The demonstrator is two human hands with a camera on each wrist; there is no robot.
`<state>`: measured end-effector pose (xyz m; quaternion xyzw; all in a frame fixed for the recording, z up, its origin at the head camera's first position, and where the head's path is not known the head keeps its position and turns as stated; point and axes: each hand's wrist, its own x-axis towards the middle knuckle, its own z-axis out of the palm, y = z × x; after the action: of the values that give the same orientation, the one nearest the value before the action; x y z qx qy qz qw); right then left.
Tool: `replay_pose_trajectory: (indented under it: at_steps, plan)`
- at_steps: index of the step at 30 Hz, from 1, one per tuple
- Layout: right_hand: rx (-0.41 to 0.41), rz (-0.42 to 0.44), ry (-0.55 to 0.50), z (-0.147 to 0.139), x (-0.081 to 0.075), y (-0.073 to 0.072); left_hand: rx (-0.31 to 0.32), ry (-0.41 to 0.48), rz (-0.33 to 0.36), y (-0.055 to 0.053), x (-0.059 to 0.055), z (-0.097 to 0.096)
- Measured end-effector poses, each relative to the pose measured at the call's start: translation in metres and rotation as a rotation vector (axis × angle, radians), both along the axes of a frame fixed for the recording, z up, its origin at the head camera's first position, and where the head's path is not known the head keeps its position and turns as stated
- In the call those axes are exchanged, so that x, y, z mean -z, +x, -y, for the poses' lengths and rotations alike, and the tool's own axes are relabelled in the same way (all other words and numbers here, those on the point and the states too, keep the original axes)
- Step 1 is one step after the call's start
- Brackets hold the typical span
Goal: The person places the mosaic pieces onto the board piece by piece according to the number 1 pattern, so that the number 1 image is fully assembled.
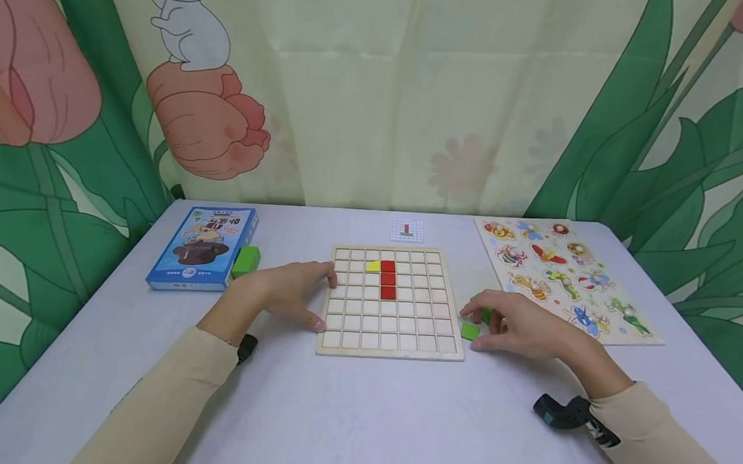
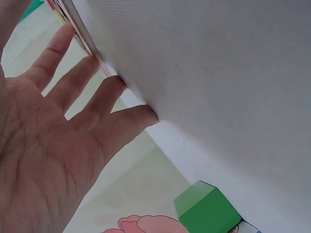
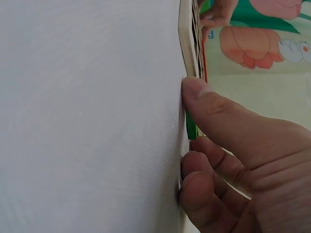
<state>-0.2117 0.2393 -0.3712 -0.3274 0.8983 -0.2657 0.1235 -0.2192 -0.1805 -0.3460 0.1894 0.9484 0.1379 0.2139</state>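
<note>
A square wooden grid board [image 1: 390,343] lies on the table, with three red square tiles [image 1: 388,278] in a column and a yellow piece [image 1: 372,266] beside the top one. My left hand [image 1: 288,291] spreads along the board's left edge, thumb low and fingertips higher up. Beyond the board's right edge is my right hand [image 1: 525,325], its thumb and fingers parted around a flat green tile [image 1: 470,331]. Another green piece [image 1: 485,315] shows partly behind its fingers. In the right wrist view, the thumb tip rests down at the table close to the board, overlapping a green tile [image 3: 191,125].
A blue box [image 1: 201,250] lies at the back left, with a green block [image 1: 245,260] against its right side. Behind the board is a small pattern card [image 1: 408,231]. An insect picture board [image 1: 567,272] occupies the back right, near my right hand. A printed curtain [image 1: 378,119] hangs behind.
</note>
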Motion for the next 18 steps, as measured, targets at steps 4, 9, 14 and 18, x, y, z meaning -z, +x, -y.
replay_pose_trajectory:
  at_steps: [4,9,14,18]
  plan:
    - [-0.001,-0.009,0.017,0.0,0.0004,0.0003,-0.002,-0.011,0.0,-0.0011,0.0017,-0.0001]
    - [-0.011,0.006,-0.004,-0.0018,0.0006,0.0,-0.002,-0.015,-0.006,-0.0027,0.0048,0.0012]
    - [-0.013,0.103,-0.094,-0.0057,-0.0002,0.0007,0.001,-0.011,-0.006,-0.0032,0.0054,0.0011]
    - [-0.019,0.159,-0.166,-0.0074,-0.0029,-0.0001,-0.002,-0.011,-0.002,-0.003,0.0047,0.0009]
